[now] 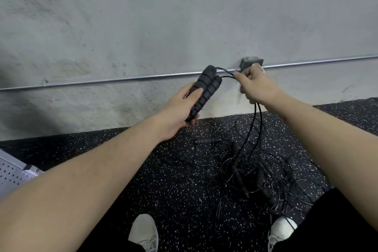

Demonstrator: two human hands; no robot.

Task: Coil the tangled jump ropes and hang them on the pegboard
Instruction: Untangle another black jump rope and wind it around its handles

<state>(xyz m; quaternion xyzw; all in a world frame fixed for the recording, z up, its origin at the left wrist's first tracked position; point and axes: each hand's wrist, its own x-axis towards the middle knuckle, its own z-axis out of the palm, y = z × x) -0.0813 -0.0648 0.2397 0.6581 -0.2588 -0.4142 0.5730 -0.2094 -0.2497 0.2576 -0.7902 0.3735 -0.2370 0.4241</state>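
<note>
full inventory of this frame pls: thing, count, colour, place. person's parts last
handles in hand: 2, black foam, side by side in the left hand's grip
held rope: 2 strands, black, from handle tops through the right hand, down to the pile
rope pile: count unclear, black, tangled on floor at right
loose handle: 1, black, on floor below the left hand
floor: 1, black with white specks
wall: 1, grey concrete
conduit: 1, metal, along wall
junction box: 1, grey, on conduit
pegboard: 1, white perforated, left edge
shoes: 2, white, bottom
left hand: 1
right hand: 1
</note>
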